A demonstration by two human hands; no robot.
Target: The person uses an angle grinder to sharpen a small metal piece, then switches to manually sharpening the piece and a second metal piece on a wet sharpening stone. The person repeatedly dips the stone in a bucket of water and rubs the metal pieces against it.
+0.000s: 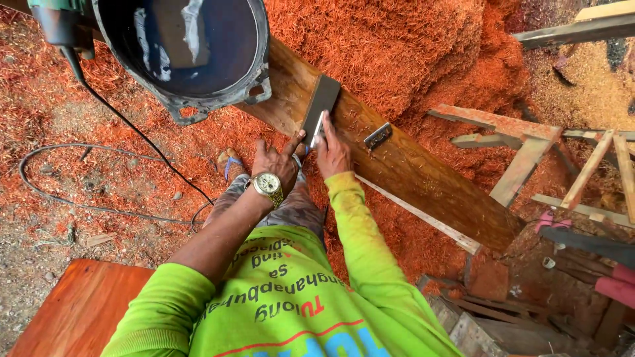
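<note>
Your two hands steady a dark square on a long plank amid heaps of red wood shavings.

The shavings [410, 46] bank high behind the plank [423, 178], which slants from upper left to lower right. A round black tub [182, 46] sits at its upper end, and a black cable [99, 165] loops over the ground to your left. The square [322, 102] lies flat across the plank, with a small metal hinge [378, 135] just beside it. Your left hand [278, 162], watch on the wrist, presses fingertips to the square's lower end; your right hand [333, 153] pinches a thin pale marker against its edge.
</note>
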